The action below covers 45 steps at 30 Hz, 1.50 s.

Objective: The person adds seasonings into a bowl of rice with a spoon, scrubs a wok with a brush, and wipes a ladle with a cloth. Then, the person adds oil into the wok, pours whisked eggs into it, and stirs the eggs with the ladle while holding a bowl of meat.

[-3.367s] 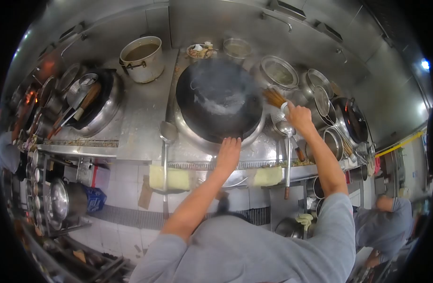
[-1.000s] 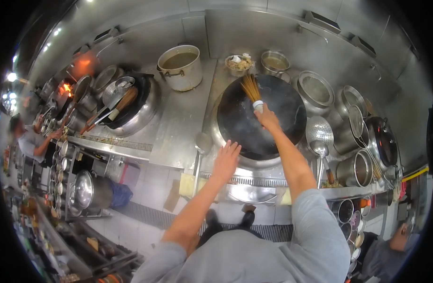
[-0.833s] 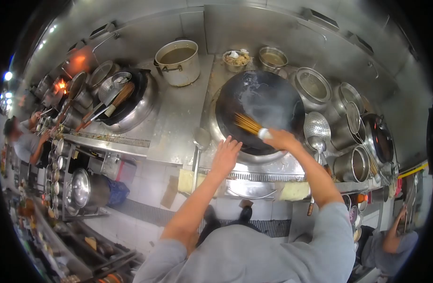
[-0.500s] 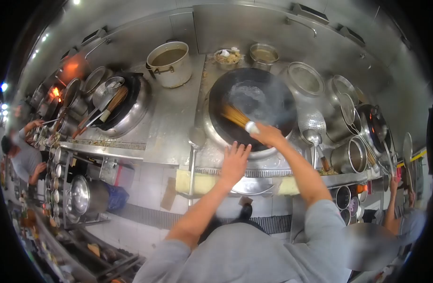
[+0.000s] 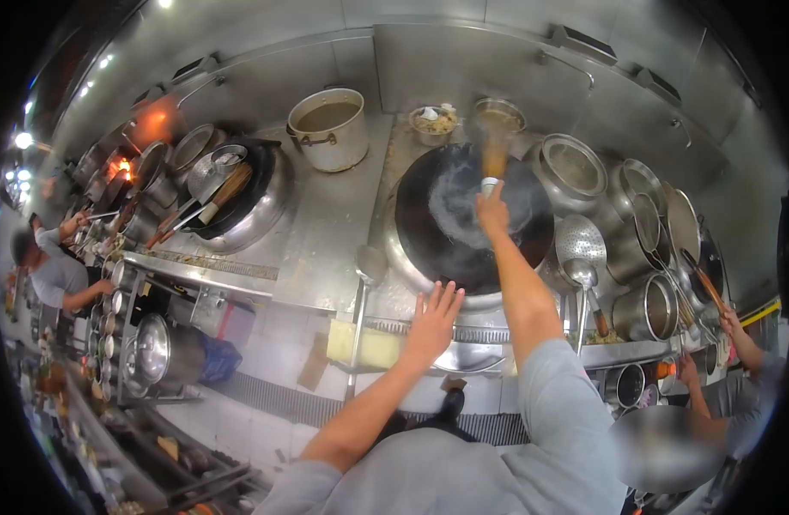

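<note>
My right hand [image 5: 492,211] is closed round the pale handle of a bamboo wok brush [image 5: 495,160]. The brush points away from me over the far part of a big black wok [image 5: 424,245], its bristle ends blurred by motion. Foamy water and some steam show inside the wok. My left hand [image 5: 432,326] is open, fingers spread, at the near rim of the wok's metal ring; whether it presses on it I cannot tell. Left of the wok lies a long-handled ladle [image 5: 370,268]. A perforated skimmer [image 5: 581,243] lies to its right.
A tall pot of liquid [image 5: 327,129] stands back left. Behind the wok are a bowl of food scraps [image 5: 433,125] and a steel pot [image 5: 508,112]. Strainers and pots [image 5: 646,307] crowd the right. Co-workers stand at far left and far right; a flame [image 5: 124,167] burns far left.
My right hand has swung the brush from the wok's near left to its far side. My left hand stays near the front rim. The view has shifted slightly.
</note>
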### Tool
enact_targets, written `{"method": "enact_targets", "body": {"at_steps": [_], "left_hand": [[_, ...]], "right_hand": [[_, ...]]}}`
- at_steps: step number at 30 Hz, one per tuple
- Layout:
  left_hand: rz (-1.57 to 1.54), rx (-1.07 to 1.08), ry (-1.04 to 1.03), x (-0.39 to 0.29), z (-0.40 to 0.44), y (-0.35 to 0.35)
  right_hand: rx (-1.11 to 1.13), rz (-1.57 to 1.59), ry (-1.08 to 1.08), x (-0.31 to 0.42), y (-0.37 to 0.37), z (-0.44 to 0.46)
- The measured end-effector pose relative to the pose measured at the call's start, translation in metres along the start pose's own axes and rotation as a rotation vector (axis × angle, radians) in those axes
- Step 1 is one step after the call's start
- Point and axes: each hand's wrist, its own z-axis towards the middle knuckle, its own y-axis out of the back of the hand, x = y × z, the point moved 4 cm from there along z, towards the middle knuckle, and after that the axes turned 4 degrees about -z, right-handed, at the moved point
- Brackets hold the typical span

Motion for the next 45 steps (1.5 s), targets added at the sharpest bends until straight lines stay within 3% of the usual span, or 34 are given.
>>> {"method": "enact_targets", "body": {"at_steps": [3, 5, 6, 8, 9, 10, 11, 12, 14, 17, 20, 21, 22, 24, 28, 30, 32, 34, 35, 36, 38, 40, 41, 43, 44, 45], "left_hand": [[0.030, -0.005, 0.002, -0.003, 0.000, -0.004], [0.013, 0.008, -0.021, -0.002, 0.001, -0.003], [0.014, 0.004, -0.037, 0.000, 0.004, -0.004], [-0.020, -0.044, -0.078, 0.006, 0.012, -0.011], [-0.054, -0.061, -0.116, 0.010, 0.021, -0.015], [-0.089, -0.073, -0.150, 0.010, 0.028, -0.016], [-0.167, -0.154, -0.214, 0.004, 0.036, -0.009], [-0.180, -0.151, -0.227, 0.000, 0.035, -0.012], [-0.212, -0.140, -0.179, 0.000, 0.046, -0.018], [-0.200, -0.203, -0.173, -0.006, 0.049, -0.027], [-0.206, -0.209, -0.162, -0.017, 0.047, -0.029], [-0.199, -0.203, -0.146, -0.019, 0.051, -0.028], [-0.201, -0.207, -0.150, -0.020, 0.051, -0.027], [-0.208, -0.226, -0.160, -0.017, 0.051, -0.027], [-0.237, -0.222, -0.193, -0.010, 0.040, -0.013], [-0.350, -0.238, -0.092, 0.003, 0.037, -0.001], [-0.369, -0.341, 0.030, 0.022, 0.020, -0.014], [-1.119, -0.251, 0.434, 0.049, 0.009, -0.039], [-1.659, -0.167, 0.678, 0.041, 0.008, -0.040], [-1.654, -0.155, 0.676, 0.039, 0.015, -0.039], [-2.256, -0.160, 0.719, 0.035, 0.038, -0.039], [-2.332, -0.286, 0.715, 0.044, 0.049, -0.037], [-2.398, -0.396, 0.726, 0.051, 0.047, -0.038], [-2.469, -0.570, 0.774, 0.049, 0.038, -0.013], [-2.462, -0.574, 0.768, 0.055, 0.027, -0.010], [-2.468, -0.473, 0.612, 0.061, 0.015, -0.004]], "right_hand": [[0.252, -0.207, 0.292, 0.030, -0.018, -0.039], [0.687, -0.031, 0.231, 0.042, 0.032, -0.112], [0.836, -0.083, 0.258, 0.028, 0.052, -0.135], [0.898, -0.141, 0.327, -0.024, 0.103, -0.161], [0.737, -0.133, 0.846, -0.083, 0.092, -0.125], [0.380, -0.157, 1.318, -0.147, 0.087, -0.094], [0.594, -0.302, 0.676, -0.114, 0.131, -0.101], [0.664, -0.521, 0.042, -0.079, 0.191, -0.124], [0.516, -0.598, 0.032, -0.065, 0.208, -0.130], [0.685, -0.530, 0.278, -0.052, 0.204, -0.156], [0.819, -0.456, 0.062, -0.084, 0.223, -0.131], [0.761, -0.733, -0.030, -0.068, 0.239, -0.121], [0.756, -0.734, -0.033, -0.077, 0.238, -0.119], [0.164, -0.947, 0.291, -0.084, 0.250, -0.108], [0.263, -0.758, 0.323, -0.153, 0.230, -0.135], [0.186, -0.757, 0.251, -0.151, 0.230, -0.164], [-0.021, -0.383, 0.111, -0.150, 0.232, -0.193], [-0.078, -0.270, 0.075, -0.172, 0.201, -0.207], [-0.055, -0.224, 0.069, -0.184, 0.182, -0.213], [-0.035, -0.183, 0.064, -0.196, 0.165, -0.216], [0.049, -0.294, 0.012, -0.208, 0.146, -0.211], [0.052, 0.513, -0.227, -0.192, 0.145, -0.222], [0.085, 0.862, -0.216, -0.183, 0.149, -0.231], [0.099, 0.948, -0.213, -0.173, 0.168, -0.247], [0.104, 1.036, -0.213, -0.172, 0.173, -0.253], [0.010, 0.903, -0.143, -0.178, 0.182, -0.256]]}}
